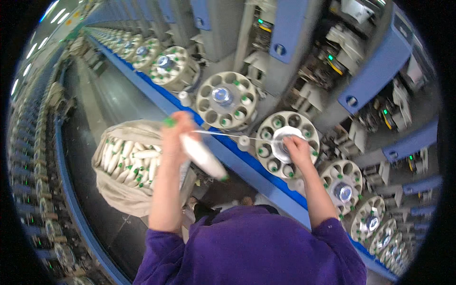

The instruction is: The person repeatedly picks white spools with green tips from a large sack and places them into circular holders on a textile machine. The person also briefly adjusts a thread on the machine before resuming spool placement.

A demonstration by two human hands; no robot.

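Note:
My left hand (176,137), smeared by motion, is closed on a white yarn bobbin (205,157) with a green tip, tilted down to the right. A second green tip (168,122) shows at the top of this hand; whether it belongs to another bobbin I cannot tell. A white yarn end (223,134) stretches from the left hand across to my right hand (295,146). My right fingers pinch it over the pale centre of a round bobbin magazine (267,124). Several green-tipped bobbins stand in that magazine's pockets.
A beige cloth sack (109,192) full of white bobbins stands at the left. Another round magazine (204,90) sits farther along the blue rail (270,183), with more in a row both ways. Grey-blue machine units (287,31) rise behind. A second machine row lines the far left.

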